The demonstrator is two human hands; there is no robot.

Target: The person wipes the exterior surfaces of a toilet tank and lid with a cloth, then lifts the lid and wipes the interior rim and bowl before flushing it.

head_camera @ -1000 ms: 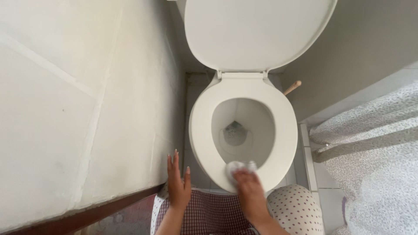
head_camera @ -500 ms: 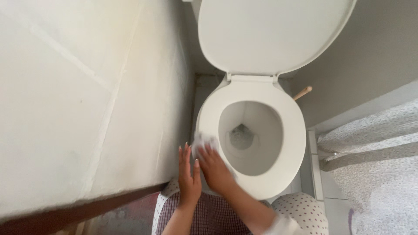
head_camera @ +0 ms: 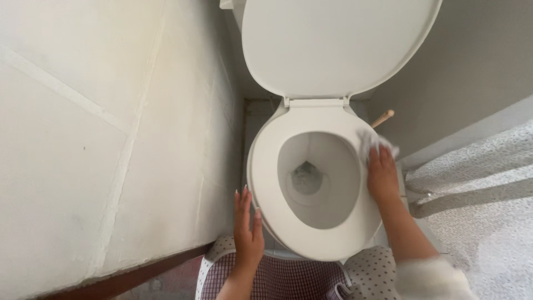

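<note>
A white toilet stands below me with its lid [head_camera: 333,44] raised and its seat [head_camera: 265,178] down. My right hand [head_camera: 382,176] lies flat on the right side of the seat and presses a crumpled white wipe [head_camera: 375,143] against the rim near the hinge. My left hand [head_camera: 247,229] hovers with straight, spread fingers beside the seat's left front edge, holding nothing. Water sits at the bottom of the bowl [head_camera: 308,179].
A white tiled wall [head_camera: 111,139] closes in tightly on the left. A grey wall and a patterned curtain [head_camera: 477,189] bound the right. A wooden handle [head_camera: 383,118] sticks out behind the seat. My checked and dotted clothing [head_camera: 288,278] fills the bottom edge.
My right hand has carried the wipe from the front of the seat, across the left side, to the right rear of the seat. The left hand stayed beside the seat.
</note>
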